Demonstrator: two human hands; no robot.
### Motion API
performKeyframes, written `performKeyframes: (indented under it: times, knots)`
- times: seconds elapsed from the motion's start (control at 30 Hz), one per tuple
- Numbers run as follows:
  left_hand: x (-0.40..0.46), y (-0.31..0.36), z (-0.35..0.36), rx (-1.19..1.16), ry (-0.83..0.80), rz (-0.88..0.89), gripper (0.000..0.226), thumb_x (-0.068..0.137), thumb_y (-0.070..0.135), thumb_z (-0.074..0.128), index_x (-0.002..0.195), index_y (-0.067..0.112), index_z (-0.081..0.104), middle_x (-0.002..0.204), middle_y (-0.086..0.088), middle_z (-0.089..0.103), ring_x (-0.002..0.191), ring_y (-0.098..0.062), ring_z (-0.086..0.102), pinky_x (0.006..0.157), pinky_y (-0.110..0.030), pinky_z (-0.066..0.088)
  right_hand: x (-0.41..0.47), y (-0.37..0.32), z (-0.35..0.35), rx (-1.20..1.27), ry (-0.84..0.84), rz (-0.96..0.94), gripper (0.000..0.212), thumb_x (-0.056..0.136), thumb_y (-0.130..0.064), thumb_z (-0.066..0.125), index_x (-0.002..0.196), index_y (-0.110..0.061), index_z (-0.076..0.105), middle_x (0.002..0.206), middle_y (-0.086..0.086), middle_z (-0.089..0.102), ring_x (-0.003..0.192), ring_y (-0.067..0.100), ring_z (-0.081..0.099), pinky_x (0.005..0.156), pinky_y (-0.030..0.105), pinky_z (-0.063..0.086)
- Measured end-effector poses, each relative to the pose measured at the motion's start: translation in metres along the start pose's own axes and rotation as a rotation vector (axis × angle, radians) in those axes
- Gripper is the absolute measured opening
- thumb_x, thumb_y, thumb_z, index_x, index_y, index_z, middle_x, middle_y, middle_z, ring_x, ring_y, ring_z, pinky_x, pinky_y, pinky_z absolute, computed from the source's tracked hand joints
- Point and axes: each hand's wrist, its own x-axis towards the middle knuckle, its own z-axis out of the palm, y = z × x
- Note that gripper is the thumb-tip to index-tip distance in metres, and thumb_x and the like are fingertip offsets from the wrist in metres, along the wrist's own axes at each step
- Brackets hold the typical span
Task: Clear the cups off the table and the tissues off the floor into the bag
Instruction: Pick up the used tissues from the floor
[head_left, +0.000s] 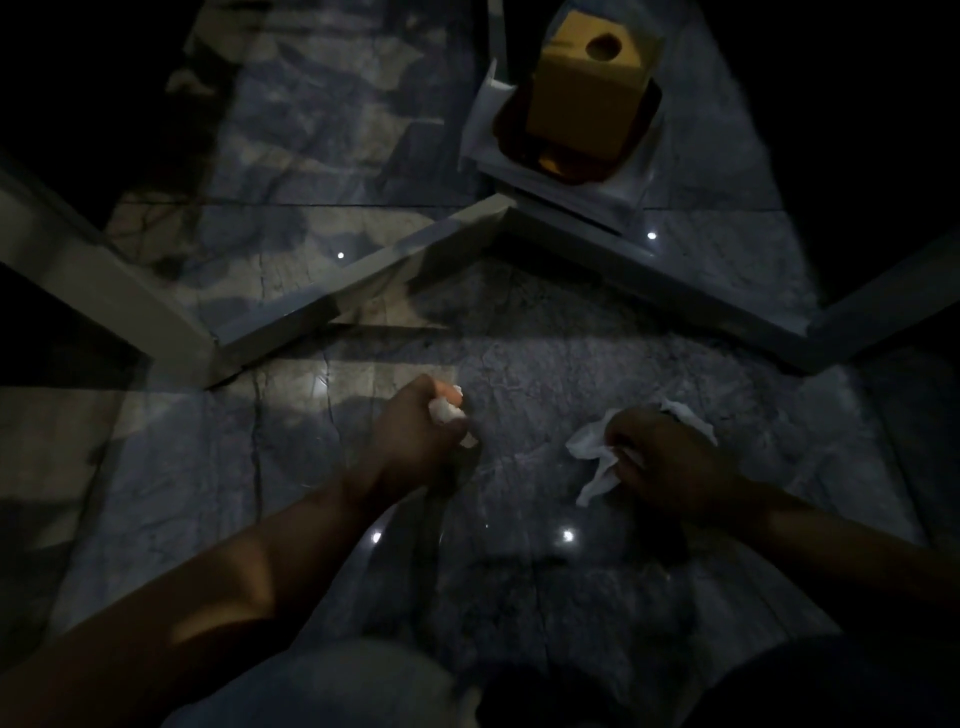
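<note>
White tissues (592, 449), seemingly grey-veined marble floor (545, 364)

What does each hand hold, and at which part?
The left hand closes on a balled tissue, most of it inside the fist. The right hand grips a crumpled tissue near its middle; loose ends hang out.

Most of each tissue (592, 457) hidden inside a closed hand (670, 462).
</note>
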Motion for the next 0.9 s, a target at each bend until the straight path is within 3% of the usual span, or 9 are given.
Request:
performKeyframes:
  times: [0.07, 0.2, 0.37, 0.5, 0.67, 0.8, 0.9]
  knots:
    - [-0.002, 0.002, 0.006, -0.176, 0.056, -0.088, 0.017, 0.084, 0.005, 0.071, 0.098, 0.009, 0.063, 0.091, -0.009, 0.069, 0.081, -0.022, 0.069, 0.059, -0.024, 0.055, 0.003, 0.000, -0.008, -0.011, 0.033, 0.015, 0.009, 0.081, -0.015, 0.068, 0.088, -0.017, 0.062, 0.087, -0.005, 0.065, 0.079, 0.010, 0.058, 0.081, 0.033, 0.044]
    - [-0.012, 0.004, 0.020, -0.418, 0.112, -0.218, 0.005, 0.086, 0.004, 0.070, 0.087, 0.007, 0.067, 0.078, -0.011, 0.069, 0.065, -0.014, 0.068, 0.058, -0.027, 0.056, 0.004, -0.008, -0.010, -0.047, 0.101, -0.022, 0.007, 0.081, -0.016, 0.065, 0.086, -0.016, 0.060, 0.085, 0.002, 0.065, 0.077, 0.017, 0.060, 0.069, 0.026, 0.041]
    - [-0.017, 0.003, 0.032, -0.604, 0.061, -0.304, 0.016, 0.093, 0.010, 0.062, 0.099, -0.004, 0.068, 0.071, -0.012, 0.064, 0.060, -0.020, 0.059, 0.059, -0.027, 0.050, 0.002, -0.021, -0.003, 0.008, 0.072, -0.125, 0.020, 0.085, -0.031, 0.051, 0.089, -0.014, 0.059, 0.086, 0.003, 0.063, 0.077, 0.015, 0.059, 0.069, 0.033, 0.050]
    - [-0.024, 0.012, 0.034, -0.763, -0.001, -0.324, 0.015, 0.097, 0.004, 0.055, 0.086, 0.003, 0.064, 0.066, -0.007, 0.061, 0.047, -0.010, 0.058, 0.045, -0.021, 0.050, 0.001, -0.024, -0.004, -0.008, 0.084, -0.196, 0.010, 0.085, -0.026, 0.057, 0.090, -0.017, 0.055, 0.087, -0.002, 0.060, 0.076, 0.011, 0.056, 0.066, 0.034, 0.050]
    - [-0.029, 0.025, 0.038, -0.862, -0.105, -0.344, 0.018, 0.101, -0.002, 0.041, 0.110, -0.001, 0.057, 0.077, -0.006, 0.058, 0.049, -0.006, 0.049, 0.041, -0.015, 0.040, 0.003, -0.038, -0.005, 0.064, 0.119, -0.237, 0.008, 0.087, -0.020, 0.058, 0.094, -0.015, 0.057, 0.091, 0.002, 0.061, 0.080, 0.018, 0.060, 0.068, 0.039, 0.050]
    - [-0.030, 0.034, 0.036, -0.988, -0.337, -0.372, 0.027, 0.102, 0.016, 0.035, 0.103, 0.001, 0.057, 0.063, -0.003, 0.053, 0.050, -0.010, 0.044, 0.044, -0.019, 0.031, 0.008, -0.069, -0.013, 0.111, 0.184, -0.293, 0.008, 0.088, -0.016, 0.059, 0.094, -0.011, 0.058, 0.091, 0.004, 0.059, 0.080, 0.018, 0.057, 0.069, 0.037, 0.048]
    - [-0.033, 0.040, 0.033, -1.175, -0.477, -0.407, 0.061, 0.102, 0.047, 0.027, 0.100, 0.006, 0.073, 0.088, -0.011, 0.073, 0.073, -0.020, 0.070, 0.062, -0.026, 0.055, 0.012, -0.091, -0.013, 0.156, 0.203, -0.353, 0.016, 0.089, -0.018, 0.056, 0.098, -0.006, 0.062, 0.097, 0.012, 0.065, 0.089, 0.028, 0.062, 0.077, 0.043, 0.050]
